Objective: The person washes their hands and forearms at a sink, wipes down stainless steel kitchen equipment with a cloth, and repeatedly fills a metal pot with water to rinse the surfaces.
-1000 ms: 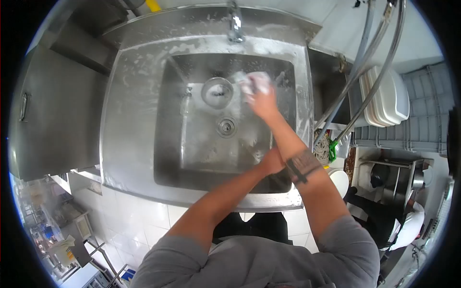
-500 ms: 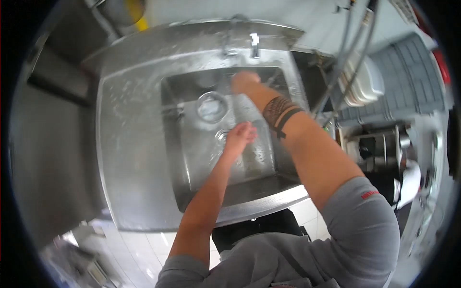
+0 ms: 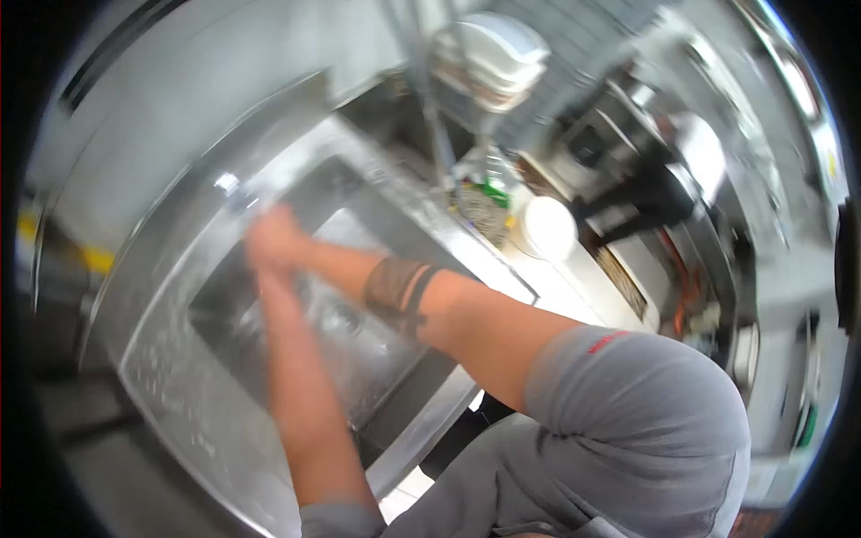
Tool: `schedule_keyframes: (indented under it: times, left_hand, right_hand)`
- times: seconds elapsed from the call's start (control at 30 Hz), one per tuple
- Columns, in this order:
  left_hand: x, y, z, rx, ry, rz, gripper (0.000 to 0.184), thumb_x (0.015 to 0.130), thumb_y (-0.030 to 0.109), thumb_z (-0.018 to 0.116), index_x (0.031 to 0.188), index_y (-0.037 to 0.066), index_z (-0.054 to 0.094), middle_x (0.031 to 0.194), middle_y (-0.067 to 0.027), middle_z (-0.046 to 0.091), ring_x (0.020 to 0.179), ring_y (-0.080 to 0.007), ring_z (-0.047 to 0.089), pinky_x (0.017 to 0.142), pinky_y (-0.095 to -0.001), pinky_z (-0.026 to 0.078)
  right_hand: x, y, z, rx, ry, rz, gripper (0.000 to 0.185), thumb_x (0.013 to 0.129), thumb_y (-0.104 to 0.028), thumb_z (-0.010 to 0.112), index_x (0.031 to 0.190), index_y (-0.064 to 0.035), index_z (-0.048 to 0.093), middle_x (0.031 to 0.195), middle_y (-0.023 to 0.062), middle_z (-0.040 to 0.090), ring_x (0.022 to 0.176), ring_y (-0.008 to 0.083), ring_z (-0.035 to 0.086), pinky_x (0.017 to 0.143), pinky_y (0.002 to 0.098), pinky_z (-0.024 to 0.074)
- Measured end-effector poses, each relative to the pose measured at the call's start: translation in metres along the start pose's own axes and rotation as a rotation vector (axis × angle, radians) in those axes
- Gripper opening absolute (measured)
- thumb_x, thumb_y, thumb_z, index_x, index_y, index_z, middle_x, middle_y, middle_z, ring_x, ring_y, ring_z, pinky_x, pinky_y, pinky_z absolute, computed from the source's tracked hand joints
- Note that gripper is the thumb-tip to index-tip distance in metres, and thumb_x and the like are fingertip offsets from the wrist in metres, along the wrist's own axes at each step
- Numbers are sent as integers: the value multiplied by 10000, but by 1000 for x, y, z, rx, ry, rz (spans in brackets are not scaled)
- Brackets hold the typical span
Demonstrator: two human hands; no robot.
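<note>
My right hand [image 3: 285,231] and my left hand [image 3: 263,258] are together over the upper left part of a steel sink [image 3: 395,394], close below the faucet [image 3: 231,188]. They overlap or touch; blur hides which. Their fingers are smeared by motion, so I cannot make out whether they hold anything. The sink drain [image 3: 352,325] shows faintly between my forearms. No round metal bowl can be made out now; my arms and hands cover part of the basin.
Right of the sink stand a round white-topped tub [image 3: 547,228] and a clear bottle with green on it [image 3: 495,179]. White stacked containers [image 3: 493,58] are behind them. A person in a white top [image 3: 698,152] is at the far right. A steel drainboard [image 3: 170,368] extends left.
The view has turned toward the right. My left hand has gone from above the drain up to my right hand near the faucet. The round bowl seen earlier no longer shows.
</note>
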State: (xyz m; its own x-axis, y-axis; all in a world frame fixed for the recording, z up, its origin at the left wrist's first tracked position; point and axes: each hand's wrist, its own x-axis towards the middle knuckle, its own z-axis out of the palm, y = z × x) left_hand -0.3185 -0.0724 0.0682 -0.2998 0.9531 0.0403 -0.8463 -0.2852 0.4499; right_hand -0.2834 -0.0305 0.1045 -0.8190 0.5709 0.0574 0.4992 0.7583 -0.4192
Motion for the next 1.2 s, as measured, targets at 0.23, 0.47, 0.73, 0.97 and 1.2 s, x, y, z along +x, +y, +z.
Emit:
schedule_keyframes:
  times: [0.23, 0.47, 0.73, 0.97, 1.2]
  left_hand:
    - [-8, -7, 25, -364, -197, -42, 391, 978, 251, 414, 1258, -3, 513, 1148, -123, 609, 1032, -222, 591, 905, -370, 464]
    - [4, 13, 42, 139, 420, -84, 426, 989, 230, 354, 1273, -59, 486, 1169, -124, 588, 1136, -239, 541, 993, -354, 413]
    - [-87, -39, 106, 243, 559, 86, 436, 959, 386, 518, 1247, 60, 487, 1059, -111, 600, 845, -227, 620, 761, -394, 520]
    - [-29, -1, 28, 177, 452, 28, 318, 966, 331, 494, 1126, 59, 535, 935, -116, 608, 751, -218, 611, 660, -348, 516]
    - [8, 17, 36, 330, 257, 162, 282, 959, 297, 457, 997, 43, 572, 801, -110, 615, 680, -198, 603, 561, -314, 487]
  right_hand:
    - [-40, 2, 16, 327, 449, 139, 228, 753, -211, 603, 743, 2, 684, 786, 233, 661, 813, 372, 649, 767, 472, 495]
    - [2, 15, -3, 642, 269, 526, 271, 811, -192, 569, 944, 32, 645, 951, 243, 645, 933, 373, 641, 824, 426, 503]
    - [23, 3, 23, 1311, 244, 475, 201, 794, -141, 533, 913, 12, 588, 751, 151, 603, 672, 289, 634, 609, 437, 515]
    - [-18, -26, -15, 1697, 2, 520, 326, 918, -228, 447, 1096, 31, 532, 860, 172, 580, 736, 289, 578, 696, 441, 498]
    - [-75, -42, -22, 163, 512, -112, 403, 887, -177, 493, 1207, 66, 514, 1226, 282, 532, 1208, 398, 477, 1100, 513, 240]
